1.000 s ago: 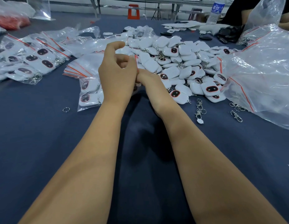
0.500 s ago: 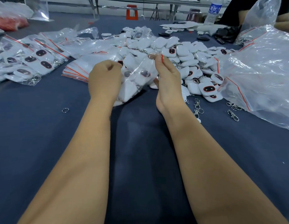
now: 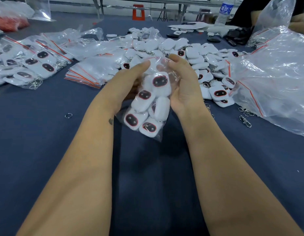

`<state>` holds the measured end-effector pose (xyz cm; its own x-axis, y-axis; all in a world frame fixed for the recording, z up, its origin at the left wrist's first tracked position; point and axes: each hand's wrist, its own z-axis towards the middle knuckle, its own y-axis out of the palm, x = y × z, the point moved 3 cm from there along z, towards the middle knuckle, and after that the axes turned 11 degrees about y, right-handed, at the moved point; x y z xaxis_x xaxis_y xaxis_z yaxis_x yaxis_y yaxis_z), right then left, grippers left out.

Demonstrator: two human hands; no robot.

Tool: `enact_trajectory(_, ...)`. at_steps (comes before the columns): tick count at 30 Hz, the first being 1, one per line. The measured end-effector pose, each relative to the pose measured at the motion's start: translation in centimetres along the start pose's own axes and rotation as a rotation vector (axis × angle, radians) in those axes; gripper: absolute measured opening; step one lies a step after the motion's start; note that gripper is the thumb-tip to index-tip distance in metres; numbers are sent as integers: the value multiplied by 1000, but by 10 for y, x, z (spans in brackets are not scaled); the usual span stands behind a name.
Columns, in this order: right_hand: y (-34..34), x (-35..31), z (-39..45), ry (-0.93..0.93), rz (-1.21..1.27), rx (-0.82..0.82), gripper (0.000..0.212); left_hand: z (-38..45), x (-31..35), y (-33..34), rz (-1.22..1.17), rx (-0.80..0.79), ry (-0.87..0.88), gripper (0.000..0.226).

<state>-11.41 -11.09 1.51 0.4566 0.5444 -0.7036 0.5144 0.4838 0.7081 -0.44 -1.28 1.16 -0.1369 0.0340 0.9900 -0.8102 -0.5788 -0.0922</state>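
Note:
A clear plastic bag (image 3: 147,114) filled with several white keychain fobs with dark red-ringed faces hangs tilted above the blue table (image 3: 45,142), between my two hands. My left hand (image 3: 129,79) presses its left side with straight fingers pointing up and right. My right hand (image 3: 183,87) cups the bag's right upper side, fingers up along the plastic and thumb lying on its front. The bag's top edge is hidden between my fingertips.
A heap of loose white fobs (image 3: 195,58) lies behind my hands. Filled bags (image 3: 33,65) lie at left, a stack of empty red-striped bags (image 3: 86,74) at centre left, a big plastic sack (image 3: 275,79) at right. Loose rings and clasps (image 3: 244,120) are scattered. A water bottle (image 3: 224,11) stands far back.
The bag of fobs has been lifted off the pile and drawn towards me. My hands went from pinching its top edge to holding its sides.

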Motion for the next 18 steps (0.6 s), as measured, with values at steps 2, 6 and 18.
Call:
enact_trajectory(2, 1, 3, 0, 8, -28, 23, 28, 1, -2, -4, 0, 58, 19, 31)
enact_trajectory(6, 0, 8, 1, 52, -113, 105, 49, -1, -10, 1, -347, 164, -56, 30)
enact_trajectory(18, -9, 15, 12, 80, -196, 168, 24, 4, -11, 9, -719, 247, 25, 45)
